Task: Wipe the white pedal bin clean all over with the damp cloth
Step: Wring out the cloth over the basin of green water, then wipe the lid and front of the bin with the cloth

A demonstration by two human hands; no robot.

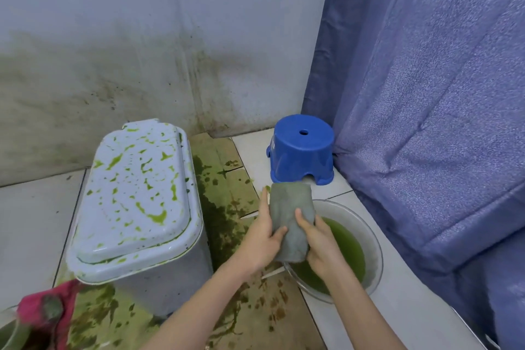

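Both hands — left hand (pixel 262 236), right hand (pixel 318 239) — gripped the folded cloth (pixel 292 224) over the basin (pixel 376 253) of green water, seemingly wringing it. The spattered pedal bin (pixel 136 202) stood near the floor's wall edge, lid unwiped — the next move called for carrying the cloth there.

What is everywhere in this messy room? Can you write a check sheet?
Surface: tiled floor, green and brown stains beside the bin.
Job's things: white pedal bin, lid closed, green splatter; grey cloth folded.
Clutter: bowl of green water; blue stool; red rag.
Hands: left hand and right hand both grip the cloth above the bowl.
Cables: nothing seen.
Surroundings: stained wall; blue curtain.
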